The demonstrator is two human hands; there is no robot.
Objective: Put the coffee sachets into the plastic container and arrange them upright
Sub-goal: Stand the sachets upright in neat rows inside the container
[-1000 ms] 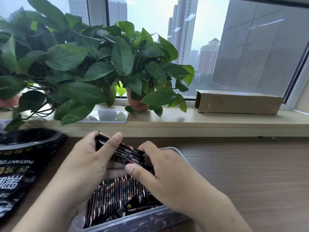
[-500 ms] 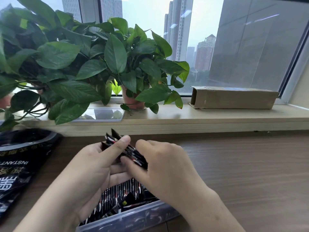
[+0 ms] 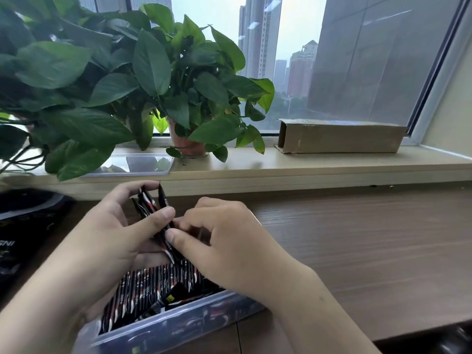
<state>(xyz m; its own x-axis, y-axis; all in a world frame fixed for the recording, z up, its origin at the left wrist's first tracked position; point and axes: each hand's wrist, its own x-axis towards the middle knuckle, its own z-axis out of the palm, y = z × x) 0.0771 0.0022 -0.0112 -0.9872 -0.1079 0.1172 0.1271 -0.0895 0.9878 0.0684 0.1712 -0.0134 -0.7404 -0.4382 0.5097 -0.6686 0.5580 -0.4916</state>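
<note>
Item — black-and-red foil coffee sachets (image 3: 153,213), fanned: left hand (image 3: 109,233) grip holding, right hand (image 3: 229,241) pinching — may slip, toppling upright row (image 3: 153,282) at 6 o'clock.

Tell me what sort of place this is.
Probably an office or flat some floors up in a city: a wooden desk stands against a window sill with potted plants, and tall towers rise beyond the glass. Which of the two, the view does not settle.
</note>
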